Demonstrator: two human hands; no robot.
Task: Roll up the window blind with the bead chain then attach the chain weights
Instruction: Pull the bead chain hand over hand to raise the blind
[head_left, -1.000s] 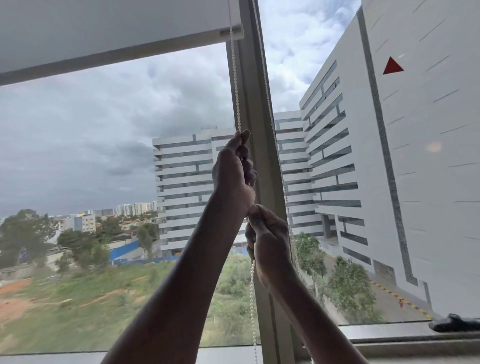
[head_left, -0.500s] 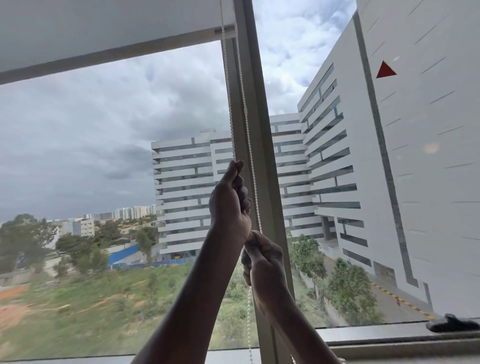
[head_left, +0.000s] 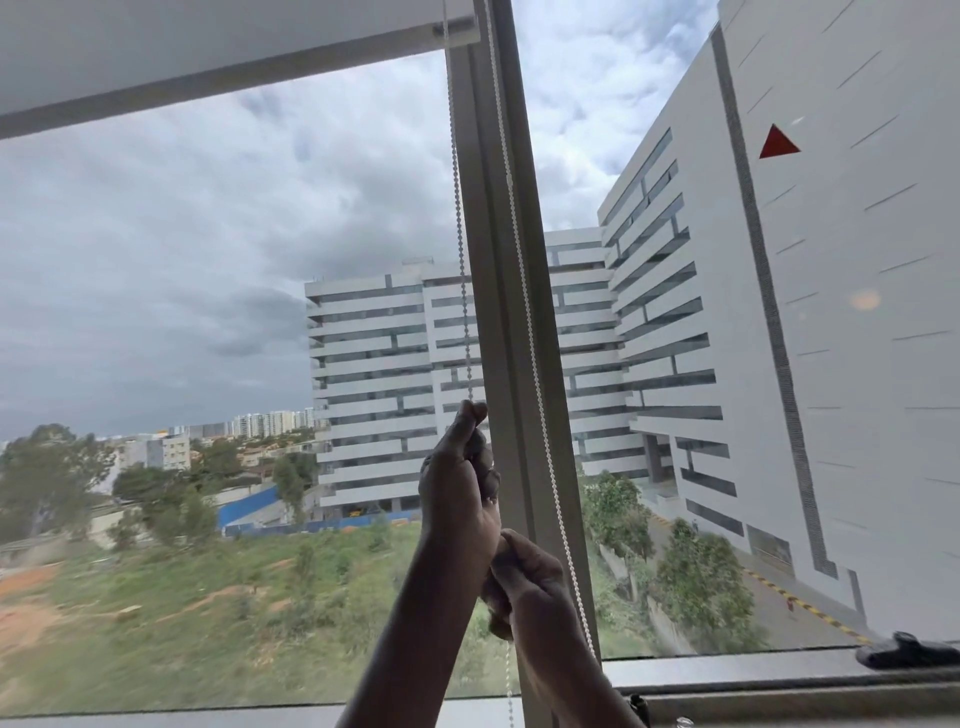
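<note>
White beads of the bead chain (head_left: 462, 291) are clamped inside the curled fingers of the left hand (head_left: 460, 486), whose thumb is pressed up against the forefinger at the top of the fist. Just below it, touching its heel, the right hand (head_left: 524, 587) is closed round the same strand, fingers folded over it; a short length of chain is seen hanging beneath this fist. Both forearms are raised steeply from the lower edge of the view, the left one upright, the right one slanted in from the right. A second strand of the chain is left free, running down along the grey window frame (head_left: 511, 312) past the right wrist. At the top left the blind (head_left: 156, 47) is seen, its bottom bar set high against the glass
</note>
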